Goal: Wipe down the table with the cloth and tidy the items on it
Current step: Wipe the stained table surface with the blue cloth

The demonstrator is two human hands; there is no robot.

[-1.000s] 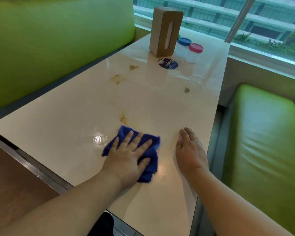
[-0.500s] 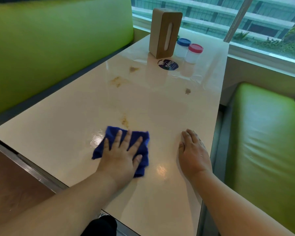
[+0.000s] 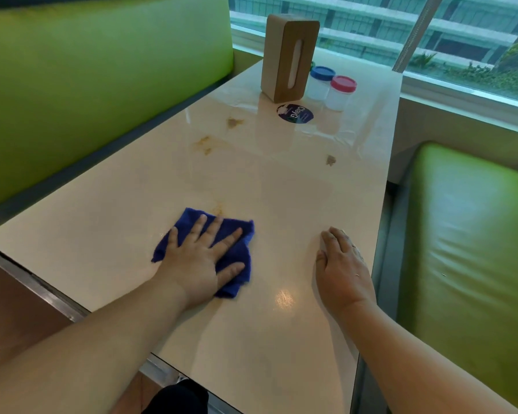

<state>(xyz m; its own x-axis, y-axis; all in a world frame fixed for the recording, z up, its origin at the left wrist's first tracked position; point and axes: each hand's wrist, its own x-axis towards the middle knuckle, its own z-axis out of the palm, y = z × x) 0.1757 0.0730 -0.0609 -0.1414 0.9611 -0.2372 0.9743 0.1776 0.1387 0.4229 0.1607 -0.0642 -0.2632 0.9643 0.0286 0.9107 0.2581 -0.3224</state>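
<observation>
A folded blue cloth (image 3: pixel 242 234) lies on the glossy cream table (image 3: pixel 102 222), and my left hand (image 3: pixel 201 258) presses flat on it with fingers spread. Just past the cloth's far edge is a small brown stain (image 3: pixel 218 208). My right hand (image 3: pixel 343 270) rests palm-down on the table near its right edge, holding nothing. More brown stains sit further up: one pair on the left (image 3: pixel 205 144), one near the sticker (image 3: pixel 234 122), one on the right (image 3: pixel 330 160). At the far end stand a wooden tissue box (image 3: pixel 287 56), a blue-lidded jar (image 3: pixel 320 82) and a red-lidded jar (image 3: pixel 341 91).
A round dark sticker (image 3: pixel 295 113) is stuck on the table in front of the tissue box. Green padded benches flank the table, left (image 3: pixel 87 85) and right (image 3: pixel 467 249). A window runs behind the far end. A metal rail edges the table's near-left side.
My left hand slid the blue cloth leftward and slightly away across the table, reaching the stain near its far edge. My right hand stayed planted in place.
</observation>
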